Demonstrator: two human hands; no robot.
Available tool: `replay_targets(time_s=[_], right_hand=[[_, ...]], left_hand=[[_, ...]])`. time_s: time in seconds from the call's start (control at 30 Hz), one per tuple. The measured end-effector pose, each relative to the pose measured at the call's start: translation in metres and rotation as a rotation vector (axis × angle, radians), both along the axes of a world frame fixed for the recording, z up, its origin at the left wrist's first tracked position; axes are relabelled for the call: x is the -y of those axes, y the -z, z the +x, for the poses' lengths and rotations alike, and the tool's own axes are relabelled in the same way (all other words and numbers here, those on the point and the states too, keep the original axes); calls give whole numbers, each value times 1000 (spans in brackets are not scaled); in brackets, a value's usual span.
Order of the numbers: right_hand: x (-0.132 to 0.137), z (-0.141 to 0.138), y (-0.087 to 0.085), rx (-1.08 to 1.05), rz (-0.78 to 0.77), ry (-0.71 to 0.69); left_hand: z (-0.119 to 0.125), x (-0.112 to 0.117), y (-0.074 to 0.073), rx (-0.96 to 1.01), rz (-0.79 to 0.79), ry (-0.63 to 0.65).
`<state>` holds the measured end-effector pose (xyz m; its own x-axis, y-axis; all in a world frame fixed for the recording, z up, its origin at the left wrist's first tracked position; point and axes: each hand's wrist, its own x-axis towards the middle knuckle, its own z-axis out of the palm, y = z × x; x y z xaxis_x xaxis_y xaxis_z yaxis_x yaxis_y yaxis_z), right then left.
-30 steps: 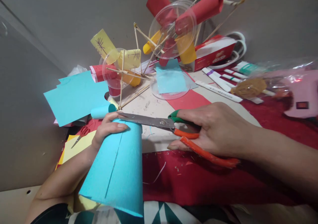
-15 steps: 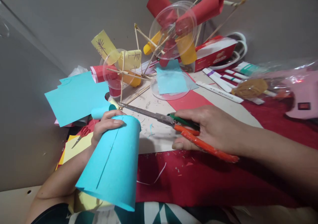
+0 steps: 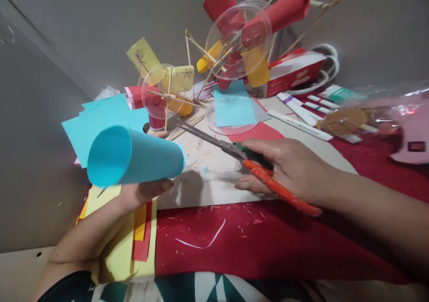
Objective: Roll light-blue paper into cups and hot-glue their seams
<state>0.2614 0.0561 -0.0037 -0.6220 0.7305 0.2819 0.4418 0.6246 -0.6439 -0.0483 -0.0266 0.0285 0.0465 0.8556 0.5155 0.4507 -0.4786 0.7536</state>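
Note:
My left hand (image 3: pixel 142 192) grips a rolled tube of light blue paper (image 3: pixel 134 157), held level with its open end facing left toward me. My right hand (image 3: pixel 290 170) is closed on a pair of scissors (image 3: pixel 234 152) with orange and green handles. The blades are shut and point up-left over the beige board (image 3: pixel 214 177), a short way right of the tube and not touching it.
Flat blue sheets (image 3: pixel 100 123) lie at the left, yellow and red strips (image 3: pixel 134 235) under my left arm. Stick-and-paper models with clear plastic lids (image 3: pixel 234 38) stand at the back. White markers (image 3: pixel 301 114) and a plastic bag (image 3: pixel 368 110) lie right, on red cloth (image 3: pixel 268 244).
My left hand lifted the blue tube and turned it from lying toward me to lying sideways. The scissors left the tube's edge and swung to point further up and away.

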Motion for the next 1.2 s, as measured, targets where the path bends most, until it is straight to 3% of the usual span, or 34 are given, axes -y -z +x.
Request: replay_targets(time_s=[0.17, 0.33, 0.5, 0.63, 0.8, 1.0, 1.1, 1.2], right_hand=[[-5, 1, 4, 34, 92, 13], [-5, 0, 7, 25, 103, 11], [3, -5, 3, -11, -131, -57], [13, -12, -2, -188, -439, -157], [22, -24, -2, -426, -808, -162], [27, -38, -2, -694, -944, -109], [28, -41, -8, -754, -992, -67], [26, -40, -13, -810, -1038, -11]], left_hand=[[16, -4, 2, 337, -298, 131], [23, -9, -4, 443, -299, 144], [15, -6, 2, 341, -186, 56], [11, -3, 9, 234, -126, -10], [18, -3, 16, 153, -217, -57], [57, -1, 0, -5, -366, -66], [80, -2, -8, 0, -352, -38], [93, -3, -7, 46, -308, -22]])
